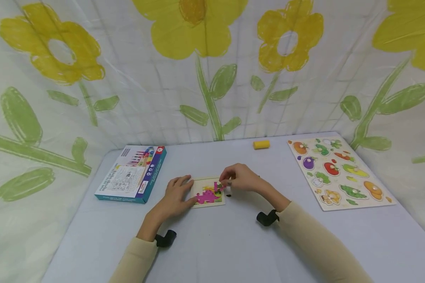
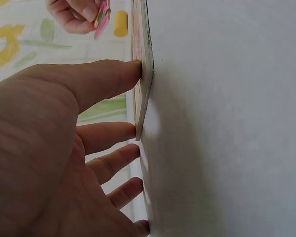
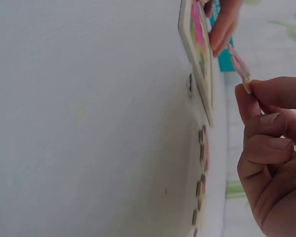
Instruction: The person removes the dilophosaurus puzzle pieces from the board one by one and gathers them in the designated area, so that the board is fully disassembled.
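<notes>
A small jigsaw puzzle board [image 1: 198, 186] lies mid-table, partly filled with pieces that show a pink dinosaur [image 1: 208, 197]. At its left side is my left hand [image 1: 177, 195], fingers spread. In the left wrist view the thumb [image 2: 113, 78] rests on the board's frame and the index fingertip touches its edge, while other fingertips reach the table. My right hand [image 1: 243, 177] pinches a pink and green puzzle piece [image 3: 240, 66] between thumb and index finger, held up over the board's right side. Several loose puzzle pieces [image 3: 203, 148] lie beside the board, mostly hidden under the right hand in the head view.
On the left lies a blue-edged box [image 1: 151, 173] with a printed sheet [image 1: 124, 181] on top. A yellow cylinder [image 1: 261, 144] is near the back edge. To the right is a vegetable peg puzzle board [image 1: 326, 188]. A flowered curtain [image 1: 134, 98] hangs behind the table.
</notes>
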A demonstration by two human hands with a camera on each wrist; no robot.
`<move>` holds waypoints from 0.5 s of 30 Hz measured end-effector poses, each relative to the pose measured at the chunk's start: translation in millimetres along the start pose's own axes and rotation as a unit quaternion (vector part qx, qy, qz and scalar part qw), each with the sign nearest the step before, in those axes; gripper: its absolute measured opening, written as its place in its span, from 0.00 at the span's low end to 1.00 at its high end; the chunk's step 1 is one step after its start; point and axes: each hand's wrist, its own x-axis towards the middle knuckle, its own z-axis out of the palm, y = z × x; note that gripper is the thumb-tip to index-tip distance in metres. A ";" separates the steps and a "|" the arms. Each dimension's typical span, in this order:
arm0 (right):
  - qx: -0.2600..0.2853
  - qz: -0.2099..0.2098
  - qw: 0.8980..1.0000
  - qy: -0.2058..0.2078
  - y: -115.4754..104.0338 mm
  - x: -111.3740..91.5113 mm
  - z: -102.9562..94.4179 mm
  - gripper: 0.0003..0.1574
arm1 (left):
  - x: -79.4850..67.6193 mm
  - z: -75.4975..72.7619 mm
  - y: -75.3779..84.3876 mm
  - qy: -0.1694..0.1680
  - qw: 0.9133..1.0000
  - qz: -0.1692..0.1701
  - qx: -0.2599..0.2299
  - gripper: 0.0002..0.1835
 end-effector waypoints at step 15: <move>-0.019 0.023 1.000 0.004 22.7 -29.4 -11.1 0.04 | 0.7 1.5 -1.1 -0.004 1.000 -0.002 0.002 0.39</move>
